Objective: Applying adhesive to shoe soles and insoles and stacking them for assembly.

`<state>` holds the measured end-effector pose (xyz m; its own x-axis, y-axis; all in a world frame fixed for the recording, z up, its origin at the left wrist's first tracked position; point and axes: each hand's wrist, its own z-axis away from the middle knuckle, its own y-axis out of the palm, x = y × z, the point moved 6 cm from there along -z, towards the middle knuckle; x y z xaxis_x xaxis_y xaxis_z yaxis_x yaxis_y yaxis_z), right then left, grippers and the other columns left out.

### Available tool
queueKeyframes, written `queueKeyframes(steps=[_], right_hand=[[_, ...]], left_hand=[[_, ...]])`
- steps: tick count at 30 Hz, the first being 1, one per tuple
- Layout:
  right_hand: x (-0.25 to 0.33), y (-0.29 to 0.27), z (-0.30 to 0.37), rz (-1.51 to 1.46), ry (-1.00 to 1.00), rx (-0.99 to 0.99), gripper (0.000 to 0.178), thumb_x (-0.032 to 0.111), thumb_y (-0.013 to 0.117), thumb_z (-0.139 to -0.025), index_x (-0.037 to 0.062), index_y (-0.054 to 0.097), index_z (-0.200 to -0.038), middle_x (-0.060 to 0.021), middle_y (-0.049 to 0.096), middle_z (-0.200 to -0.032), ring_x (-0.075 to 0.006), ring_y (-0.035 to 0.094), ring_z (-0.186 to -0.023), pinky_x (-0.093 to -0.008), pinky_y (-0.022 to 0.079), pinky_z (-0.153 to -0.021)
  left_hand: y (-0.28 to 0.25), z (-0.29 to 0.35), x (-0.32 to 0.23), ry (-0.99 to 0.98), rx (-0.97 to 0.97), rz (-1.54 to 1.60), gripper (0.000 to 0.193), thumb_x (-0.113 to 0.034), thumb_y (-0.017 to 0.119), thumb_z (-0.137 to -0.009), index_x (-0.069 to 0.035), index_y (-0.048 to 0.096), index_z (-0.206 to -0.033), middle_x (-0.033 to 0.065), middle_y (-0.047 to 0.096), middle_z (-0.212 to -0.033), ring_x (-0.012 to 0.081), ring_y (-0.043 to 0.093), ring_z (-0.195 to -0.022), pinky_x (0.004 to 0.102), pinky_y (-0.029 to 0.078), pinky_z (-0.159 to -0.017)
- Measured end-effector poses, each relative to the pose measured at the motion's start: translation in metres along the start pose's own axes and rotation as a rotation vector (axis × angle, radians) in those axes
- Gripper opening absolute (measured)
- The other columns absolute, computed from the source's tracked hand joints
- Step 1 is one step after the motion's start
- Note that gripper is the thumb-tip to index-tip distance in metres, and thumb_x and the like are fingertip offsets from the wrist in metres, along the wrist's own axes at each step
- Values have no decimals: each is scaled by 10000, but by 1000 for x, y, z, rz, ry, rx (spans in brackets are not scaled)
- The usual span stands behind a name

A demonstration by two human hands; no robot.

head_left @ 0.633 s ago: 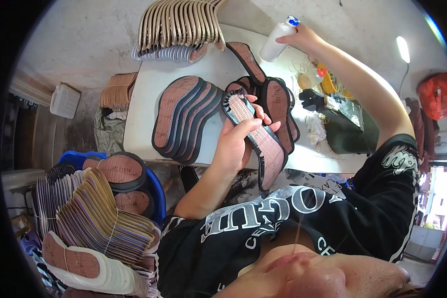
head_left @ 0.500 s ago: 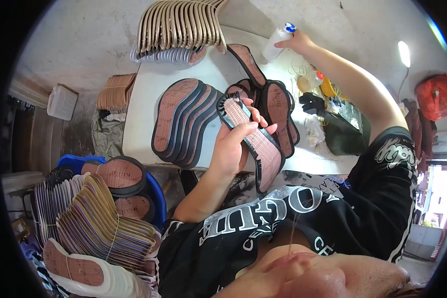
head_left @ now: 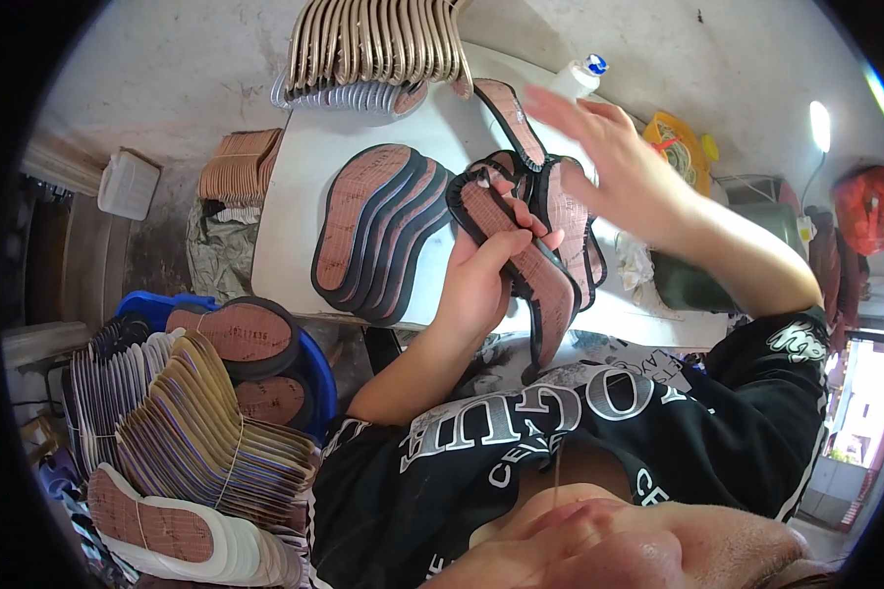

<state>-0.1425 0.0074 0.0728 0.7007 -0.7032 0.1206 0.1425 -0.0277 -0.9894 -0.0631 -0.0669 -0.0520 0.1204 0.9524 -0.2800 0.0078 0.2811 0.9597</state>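
My left hand point(head_left: 483, 273) is closed around a pinkish-brown insole point(head_left: 550, 294) with a black gathered edge, tilted above the near side of the table. My right hand point(head_left: 607, 157) is over the table's right part, smeared by motion, its fingers stretched out and holding nothing visible. Just beyond it stands a white bottle point(head_left: 572, 82) with a blue cap. Behind the held insole lie several similar black-edged insoles point(head_left: 563, 201), partly covered by my hands. One more insole point(head_left: 511, 116) extends from that pile toward the back. Left of my left hand, an overlapping row of insoles point(head_left: 363, 226) lies flat.
Bundled sandy-gold soles point(head_left: 378, 44) stand at the table's far left. A blue tub point(head_left: 316, 378) with soles is at lower left, beside tied bundles point(head_left: 192, 422). A yellow container point(head_left: 680, 147) and a dark green one point(head_left: 712, 260) are at right, near a lit lamp point(head_left: 819, 128).
My right hand has let go of the white bottle and moved back toward the insoles. The bottle stands at the far edge. The insole in my left hand has turned a little.
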Motion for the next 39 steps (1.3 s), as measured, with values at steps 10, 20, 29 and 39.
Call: queueKeyframes(steps=[10, 20, 29, 39], right_hand=[[52, 16, 66, -91, -277, -145, 756, 35, 508, -784, -44, 151, -1446, -157, 553, -1307, -287, 466, -1266, -545, 171, -1083], [41, 19, 110, -244, -170, -169, 773, 1, 455, -771, -5, 132, -1473, -171, 499, -1366, -291, 383, -1341, -526, 130, -1106], [35, 13, 152, -299, -191, -359, 739, 24, 482, -779, 7, 183, -1454, -164, 593, -1231, -245, 497, -1237, -508, 141, -1082], [10, 24, 200, -454, -119, -367, 720, -51, 441, -720, 5, 279, -1419, -115, 586, -1288, -224, 520, -1229, -479, 129, -1056]], left_hand=[[18, 19, 19, -40, -17, -170, 467, 38, 482, -832, -79, 390, -1275, 52, 532, -1074, 159, 546, -999, 297, 438, -874], [43, 40, 50, -35, 43, -313, 553, 49, 433, -816, -35, 337, -1355, 91, 534, -1188, 173, 525, -1114, 298, 419, -950], [54, 51, 75, -77, 86, -462, 469, 15, 474, -808, -10, 390, -1269, 63, 542, -1091, 124, 540, -992, 250, 437, -848], [59, 44, 93, -219, 178, -555, 649, 49, 511, -742, -69, 334, -1354, 30, 514, -1075, 106, 526, -986, 223, 430, -816]])
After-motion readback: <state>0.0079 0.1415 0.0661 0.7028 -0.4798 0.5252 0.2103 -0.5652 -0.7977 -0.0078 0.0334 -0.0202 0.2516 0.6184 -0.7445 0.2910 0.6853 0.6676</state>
